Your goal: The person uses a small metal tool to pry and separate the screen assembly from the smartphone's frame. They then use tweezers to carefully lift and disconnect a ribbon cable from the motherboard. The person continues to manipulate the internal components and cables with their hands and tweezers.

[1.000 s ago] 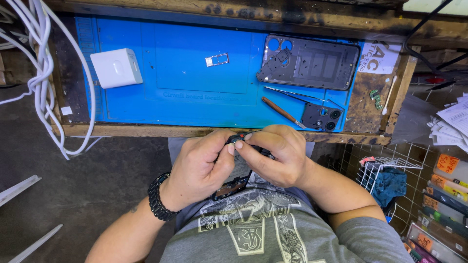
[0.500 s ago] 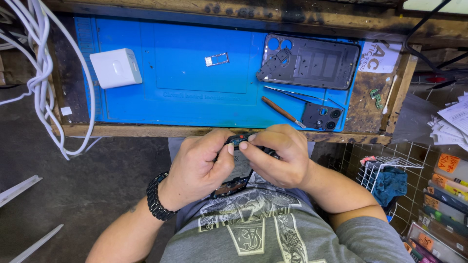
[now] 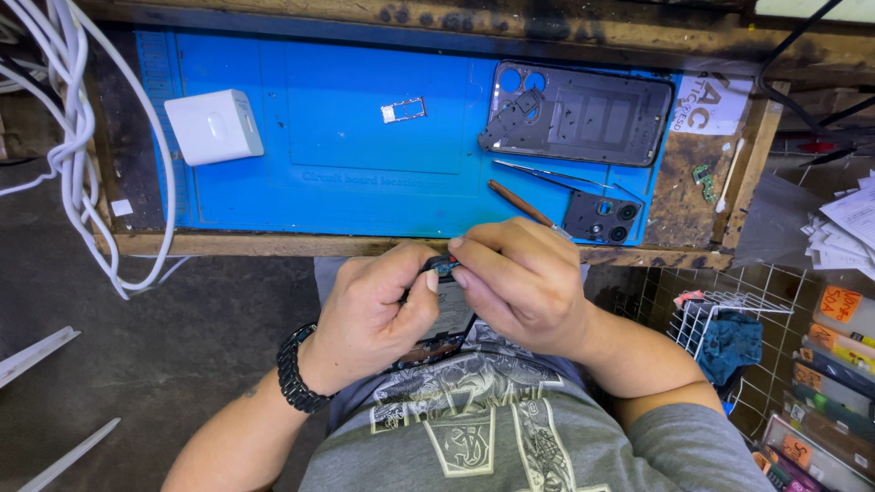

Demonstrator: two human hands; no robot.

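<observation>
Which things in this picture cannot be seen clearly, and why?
- Head view: the dark phone part is mostly covered by the left hand and right hand.
- The screwdriver tip is hidden behind the right hand.
- The white cables are cut off at the left edge.

Blue mat (image 3: 365, 182), white charger (image 3: 214, 126), dark phone frame (image 3: 583, 114), seemingly black wristband (image 3: 293, 374).

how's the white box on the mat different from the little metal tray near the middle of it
The white box is a solid, closed block with rounded corners; the metal tray is a thin open frame with the blue mat showing through it. The white box is far larger and stands up off the mat, while the metal tray lies flat. Both rest untouched on the mat, away from the hands.
</observation>
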